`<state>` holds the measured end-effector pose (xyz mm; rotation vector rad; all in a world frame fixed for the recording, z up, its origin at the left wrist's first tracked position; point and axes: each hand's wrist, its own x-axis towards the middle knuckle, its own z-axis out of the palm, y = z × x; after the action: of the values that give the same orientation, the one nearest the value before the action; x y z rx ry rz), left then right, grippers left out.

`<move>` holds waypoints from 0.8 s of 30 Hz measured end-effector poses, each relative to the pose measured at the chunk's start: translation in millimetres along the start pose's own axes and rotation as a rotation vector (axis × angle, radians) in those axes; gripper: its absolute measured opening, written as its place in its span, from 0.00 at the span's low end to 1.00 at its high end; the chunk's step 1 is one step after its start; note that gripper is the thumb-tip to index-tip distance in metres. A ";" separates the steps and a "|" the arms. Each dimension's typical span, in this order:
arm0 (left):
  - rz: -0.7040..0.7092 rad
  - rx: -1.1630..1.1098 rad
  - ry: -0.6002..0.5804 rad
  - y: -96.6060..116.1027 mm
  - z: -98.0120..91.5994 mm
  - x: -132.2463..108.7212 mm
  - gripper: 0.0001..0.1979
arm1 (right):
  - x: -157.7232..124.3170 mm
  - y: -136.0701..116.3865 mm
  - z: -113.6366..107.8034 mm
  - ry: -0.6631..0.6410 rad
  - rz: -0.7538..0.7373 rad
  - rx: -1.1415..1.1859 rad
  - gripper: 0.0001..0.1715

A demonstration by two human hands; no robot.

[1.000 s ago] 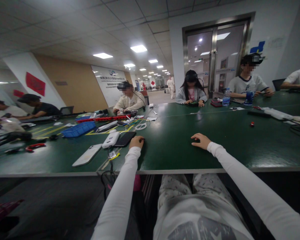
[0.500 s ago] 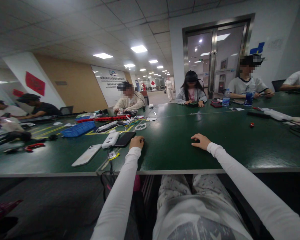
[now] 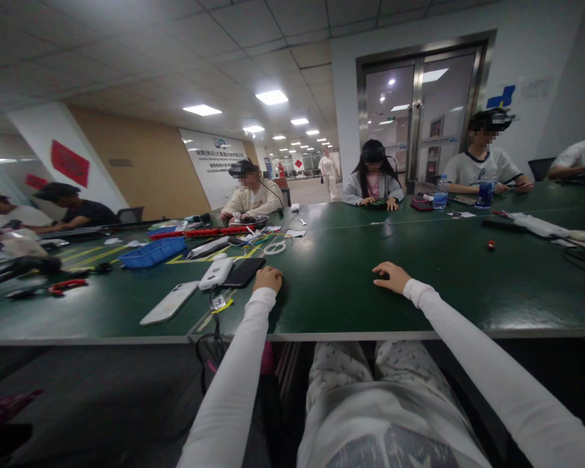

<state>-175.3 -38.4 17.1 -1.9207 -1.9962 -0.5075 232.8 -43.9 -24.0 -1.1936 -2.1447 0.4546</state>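
My left hand (image 3: 268, 279) rests on the dark green table (image 3: 331, 292) with its fingers curled into a loose fist; what it holds, if anything, is hidden. Just to its left lie a black phone (image 3: 244, 271) and a white power bank (image 3: 216, 273). My right hand (image 3: 392, 276) lies on the table farther right, fingers bent down over a small dark thing that I cannot make out. Both arms wear long white sleeves.
A white phone (image 3: 170, 303), a cable with a yellow tag (image 3: 220, 303), a blue tray (image 3: 153, 251) and a red power strip (image 3: 199, 232) lie at the left. A small red object (image 3: 490, 245) sits to the right. Several people work around the table.
Both hands stay where they were. The camera has tilted very slightly, so everything sits a few pixels lower.
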 end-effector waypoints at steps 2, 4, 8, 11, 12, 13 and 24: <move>0.015 0.007 -0.021 1.6 -1.4 -0.2 0.13 | 0.4 0.3 0.4 0.004 0.000 0.003 0.20; 0.011 0.015 -0.031 3.2 -3.2 -1.0 0.13 | 1.0 0.6 0.5 0.008 0.000 0.004 0.19; 0.006 0.007 -0.032 11.6 -5.0 -3.4 0.14 | 1.8 0.2 -0.1 0.002 0.008 0.001 0.19; 0.026 -0.033 -0.038 30.2 -4.1 -4.3 0.14 | 1.9 -0.8 -1.2 0.004 0.004 -0.002 0.19; 0.038 -0.055 -0.039 39.2 -3.4 -4.3 0.14 | 1.9 -1.0 -1.5 0.006 0.001 -0.002 0.19; 0.053 -0.080 -0.042 49.4 -2.4 -4.2 0.14 | 2.0 -1.2 -1.7 0.007 -0.002 -0.003 0.19; 0.272 -0.359 -0.048 180.0 13.9 -9.0 0.11 | 4.5 -3.2 -2.5 0.038 0.006 -0.021 0.23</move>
<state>5.0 -34.2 6.2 -2.3920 -1.7195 -0.7935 230.8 -41.9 -18.7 -1.2116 -2.1191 0.4100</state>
